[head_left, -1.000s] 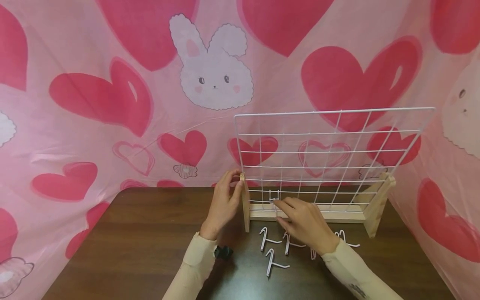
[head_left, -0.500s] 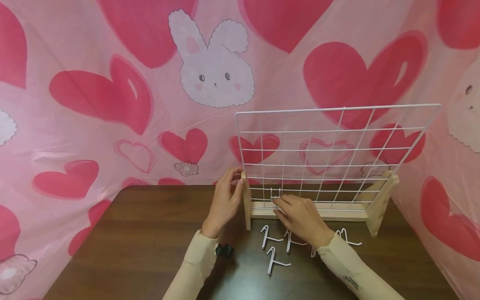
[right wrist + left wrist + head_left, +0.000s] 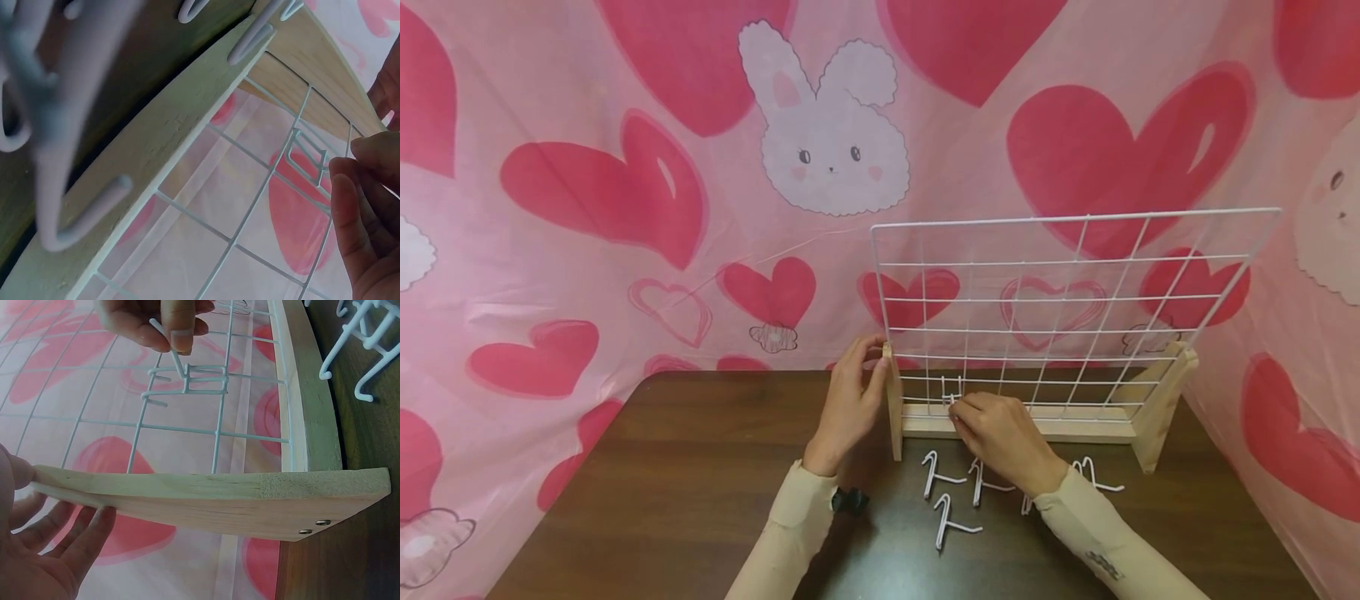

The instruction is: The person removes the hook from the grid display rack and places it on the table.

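A white wire grid (image 3: pixel 1075 218) stands upright in a light wooden stand (image 3: pixel 1159 417) on the dark table. My left hand (image 3: pixel 848 400) grips the stand's left side panel (image 3: pixel 206 503), with several fingertips against its outer face. A white wire hook (image 3: pixel 186 381) is on the lower left of the grid, its back wires lying across the bars. My right hand (image 3: pixel 1000 433) pinches the front prong of that hook between thumb and fingers. In the head view this hand hides part of the hook.
Several loose white hooks, one of them a front hook (image 3: pixel 942 525), lie on the table (image 3: pixel 700 483) before the stand. A small black object (image 3: pixel 850 501) shows beside the left wrist. A pink cloth (image 3: pixel 955 183) with hearts and rabbits hangs behind.
My right hand has shifted slightly and its fingers have drawn closer together on the hook's prong. The left hand stays on the side panel. The head view has shifted a little.
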`<state>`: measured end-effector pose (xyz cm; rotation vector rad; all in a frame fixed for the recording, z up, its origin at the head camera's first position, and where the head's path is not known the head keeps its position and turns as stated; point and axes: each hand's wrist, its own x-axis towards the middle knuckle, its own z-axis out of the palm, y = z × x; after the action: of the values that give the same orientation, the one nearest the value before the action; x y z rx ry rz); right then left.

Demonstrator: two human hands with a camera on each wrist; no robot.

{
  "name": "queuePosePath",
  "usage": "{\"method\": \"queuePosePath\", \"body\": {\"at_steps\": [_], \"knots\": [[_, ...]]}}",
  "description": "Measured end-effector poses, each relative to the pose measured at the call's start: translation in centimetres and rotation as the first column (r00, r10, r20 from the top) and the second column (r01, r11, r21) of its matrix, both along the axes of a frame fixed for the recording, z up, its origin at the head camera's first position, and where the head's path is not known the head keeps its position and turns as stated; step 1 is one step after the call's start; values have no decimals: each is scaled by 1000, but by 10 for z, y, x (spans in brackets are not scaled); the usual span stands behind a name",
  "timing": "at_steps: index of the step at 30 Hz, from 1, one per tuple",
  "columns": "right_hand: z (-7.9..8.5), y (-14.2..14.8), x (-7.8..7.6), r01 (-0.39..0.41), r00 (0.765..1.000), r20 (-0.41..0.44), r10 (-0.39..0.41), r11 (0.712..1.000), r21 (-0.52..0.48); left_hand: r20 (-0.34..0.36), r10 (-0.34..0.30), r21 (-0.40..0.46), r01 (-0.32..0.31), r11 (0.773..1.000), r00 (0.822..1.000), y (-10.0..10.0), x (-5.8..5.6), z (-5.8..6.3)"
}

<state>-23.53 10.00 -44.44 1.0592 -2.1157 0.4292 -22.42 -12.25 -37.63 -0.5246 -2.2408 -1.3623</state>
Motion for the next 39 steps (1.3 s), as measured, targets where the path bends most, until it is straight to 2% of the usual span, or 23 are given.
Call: {"method": "queuePosePath", "body": {"at_steps": [15, 24, 31, 35, 39], "knots": [[9, 4, 0, -31, 999, -21, 31, 999, -20, -14, 0, -7, 0, 1000, 1000, 0, 0, -1], [21, 3, 10, -100, 995, -24, 98, 991, -93, -10, 13, 4, -13, 1000, 1000, 1, -1, -2], [29, 10, 21, -111, 994, -33, 108, 987, -117, -33, 9, -52, -11, 999, 999, -10, -23, -28], [26, 14, 28, -133, 991, -45, 128, 985, -114, -39, 10, -52, -12, 999, 999, -11, -23, -30], [24, 19, 35, -170, 985, -13, 170, 976, -139, -26, 12, -58, -13, 998, 1000, -12, -22, -30]]}}
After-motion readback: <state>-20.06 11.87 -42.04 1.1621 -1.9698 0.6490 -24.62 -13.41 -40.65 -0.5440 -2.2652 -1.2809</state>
